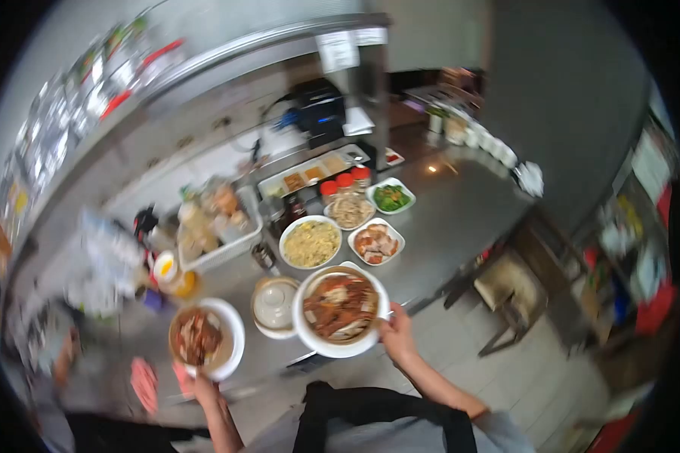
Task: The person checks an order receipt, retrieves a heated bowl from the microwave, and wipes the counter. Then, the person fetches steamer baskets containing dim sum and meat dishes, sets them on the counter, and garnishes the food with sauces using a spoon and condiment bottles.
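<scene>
My right hand (397, 332) is closed on the rim of a white plate (383, 300), which bears a round dish of sliced brown meat (340, 306). Lower left, my left hand (202, 386) grips the near edge of another white plate (236, 340) with a bowl of reddish-brown meat (196, 336) on it. Between the two plates sits a lidded pot (275, 303) on a white plate. Just beyond are a bowl of yellow fried rice (310, 242) and a square bowl of sliced meat (376, 241).
Farther back stand a bowl of greens (391, 197), a bowl of pale strips (348, 211), red-lidded jars (344, 180) and a bin of bottles (219, 249). A pink cloth (144, 383) lies lower left. Another person's hand (68, 351) shows at far left. A wooden chair (510, 291) stands right.
</scene>
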`<act>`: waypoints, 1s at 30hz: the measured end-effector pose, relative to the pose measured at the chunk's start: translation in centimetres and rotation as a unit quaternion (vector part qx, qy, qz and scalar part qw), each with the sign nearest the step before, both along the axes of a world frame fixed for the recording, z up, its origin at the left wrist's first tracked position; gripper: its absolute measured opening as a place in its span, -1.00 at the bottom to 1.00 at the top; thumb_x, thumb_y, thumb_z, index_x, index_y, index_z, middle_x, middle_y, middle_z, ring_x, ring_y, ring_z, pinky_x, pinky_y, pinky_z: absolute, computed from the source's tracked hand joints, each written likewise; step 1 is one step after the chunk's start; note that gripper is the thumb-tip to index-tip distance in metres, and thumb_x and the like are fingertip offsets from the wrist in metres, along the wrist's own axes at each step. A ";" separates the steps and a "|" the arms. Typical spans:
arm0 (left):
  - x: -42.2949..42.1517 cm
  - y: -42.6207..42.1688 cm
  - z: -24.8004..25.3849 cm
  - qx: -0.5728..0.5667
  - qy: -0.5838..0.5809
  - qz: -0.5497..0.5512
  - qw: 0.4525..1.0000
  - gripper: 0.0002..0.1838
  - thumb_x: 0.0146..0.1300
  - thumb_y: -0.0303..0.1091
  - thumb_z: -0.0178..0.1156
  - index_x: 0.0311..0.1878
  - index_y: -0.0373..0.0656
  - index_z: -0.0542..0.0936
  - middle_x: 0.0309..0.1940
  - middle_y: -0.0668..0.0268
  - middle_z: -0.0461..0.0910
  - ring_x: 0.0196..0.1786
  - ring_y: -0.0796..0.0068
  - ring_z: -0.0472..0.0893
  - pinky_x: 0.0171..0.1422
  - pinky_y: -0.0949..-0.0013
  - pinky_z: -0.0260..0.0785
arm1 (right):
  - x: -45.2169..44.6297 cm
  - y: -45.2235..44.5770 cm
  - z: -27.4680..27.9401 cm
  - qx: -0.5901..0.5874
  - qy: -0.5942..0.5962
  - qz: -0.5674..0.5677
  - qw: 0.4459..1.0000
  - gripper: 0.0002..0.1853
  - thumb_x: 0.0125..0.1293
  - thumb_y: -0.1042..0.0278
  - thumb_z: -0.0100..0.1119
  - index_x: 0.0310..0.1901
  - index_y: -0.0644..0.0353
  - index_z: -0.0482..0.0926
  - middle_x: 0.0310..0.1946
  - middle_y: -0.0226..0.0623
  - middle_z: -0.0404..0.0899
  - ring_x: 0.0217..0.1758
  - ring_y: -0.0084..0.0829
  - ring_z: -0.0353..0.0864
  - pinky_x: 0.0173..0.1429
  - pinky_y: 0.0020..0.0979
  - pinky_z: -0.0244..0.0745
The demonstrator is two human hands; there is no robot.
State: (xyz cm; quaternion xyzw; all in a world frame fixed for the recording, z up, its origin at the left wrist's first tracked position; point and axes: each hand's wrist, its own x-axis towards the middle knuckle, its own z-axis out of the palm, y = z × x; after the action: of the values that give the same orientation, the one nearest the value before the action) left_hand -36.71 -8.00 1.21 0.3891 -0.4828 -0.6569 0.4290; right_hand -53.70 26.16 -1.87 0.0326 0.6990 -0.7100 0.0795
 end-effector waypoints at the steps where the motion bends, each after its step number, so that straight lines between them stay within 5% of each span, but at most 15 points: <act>1: -0.9 1.2 -0.4 -0.021 -0.037 -0.015 0.999 -0.67 0.35 -0.50 -0.02 0.17 -0.21 0.38 0.06 0.16 0.53 0.08 0.29 0.59 0.01 0.26 0.56 | 0.0 2.5 0.1 -0.026 -0.019 -0.008 0.999 -0.56 0.31 0.54 0.01 0.23 0.32 0.29 -0.33 -0.25 0.59 -0.37 -0.51 0.57 -0.36 -0.46 0.44; 3: -2.2 2.8 -2.7 0.041 -0.055 -0.037 0.997 -0.57 0.35 -0.40 0.10 0.24 -0.21 0.28 0.04 0.19 0.51 -0.06 0.39 0.59 -0.09 0.30 0.52 | -0.5 7.1 0.3 -0.057 -0.039 -0.020 0.997 -0.55 0.34 0.53 0.00 0.26 0.30 0.25 -0.21 -0.22 0.60 -0.26 -0.46 0.62 -0.29 -0.46 0.52; 5: -5.3 3.8 -6.6 -0.041 -0.004 -0.038 0.998 -0.65 0.33 -0.43 0.08 0.13 -0.19 0.27 -0.08 0.18 0.50 -0.19 0.45 0.58 -0.29 0.38 0.48 | -1.1 10.3 -0.1 -0.052 -0.051 -0.081 0.994 -0.55 0.33 0.54 0.02 0.25 0.28 0.26 -0.12 -0.17 0.58 -0.18 -0.40 0.65 -0.20 -0.39 0.60; 6: -7.0 7.4 -2.6 0.020 -0.040 -0.011 0.999 -0.70 0.33 -0.43 0.06 0.07 -0.18 0.27 -0.11 0.17 0.48 -0.20 0.46 0.56 -0.31 0.35 0.50 | -1.8 11.8 -0.7 -0.054 -0.043 -0.090 0.994 -0.56 0.33 0.54 0.03 0.24 0.27 0.28 -0.10 -0.17 0.57 -0.17 -0.39 0.65 -0.17 -0.37 0.62; 8: -9.8 8.9 -4.5 0.035 -0.064 -0.031 0.997 -0.69 0.36 -0.43 0.00 0.11 -0.18 0.21 -0.12 0.17 0.44 -0.18 0.41 0.57 -0.35 0.31 0.54 | -2.7 14.7 -1.9 -0.061 -0.040 -0.116 0.991 -0.58 0.33 0.54 0.05 0.21 0.24 0.31 -0.07 -0.16 0.55 -0.14 -0.37 0.65 -0.16 -0.36 0.66; 17: -23.1 16.9 -4.6 0.017 -0.090 -0.096 0.991 -0.72 0.45 -0.42 -0.12 0.18 -0.10 0.20 0.03 0.15 0.46 0.01 0.33 0.54 -0.17 0.19 0.56 | -12.3 27.4 -5.6 -0.031 -0.042 -0.209 0.976 -0.56 0.30 0.61 0.01 0.22 0.26 0.31 0.09 -0.16 0.49 0.02 -0.30 0.60 -0.03 -0.23 0.63; 24: -30.6 19.9 -3.9 0.038 -0.044 -0.164 0.985 -0.75 0.46 -0.34 -0.05 0.13 -0.11 0.24 0.07 0.19 0.41 0.05 0.31 0.55 -0.06 0.09 0.59 | -22.8 32.9 -3.8 0.002 -0.032 -0.291 0.956 -0.61 0.29 0.58 -0.01 0.16 0.26 0.31 -0.12 -0.18 0.57 -0.18 -0.39 0.61 -0.25 -0.40 0.56; 26: -31.9 21.1 -2.9 0.037 -0.043 -0.166 0.985 -0.73 0.46 -0.37 -0.07 0.15 -0.10 0.21 0.03 0.19 0.43 -0.02 0.36 0.55 -0.13 0.23 0.56 | -26.9 33.9 -3.6 -0.016 -0.014 -0.295 0.955 -0.62 0.28 0.51 0.00 0.14 0.23 0.37 -0.24 -0.28 0.55 -0.39 -0.53 0.54 -0.38 -0.47 0.53; 30: -34.8 25.2 -2.4 0.061 -0.059 -0.148 0.985 -0.70 0.45 -0.36 -0.04 0.17 -0.07 0.18 -0.07 0.19 0.49 -0.25 0.46 0.56 -0.35 0.41 0.46 | -37.2 38.4 -7.1 0.024 -0.013 -0.271 0.962 -0.62 0.28 0.49 -0.01 0.16 0.23 0.36 -0.24 -0.27 0.57 -0.40 -0.50 0.55 -0.42 -0.46 0.48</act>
State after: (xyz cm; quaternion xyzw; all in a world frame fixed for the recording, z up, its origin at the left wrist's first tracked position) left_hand -71.50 17.16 -1.22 0.3765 -0.5188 -0.7172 0.2734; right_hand -90.88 64.54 -8.93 0.2318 0.6797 -0.6876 -0.1073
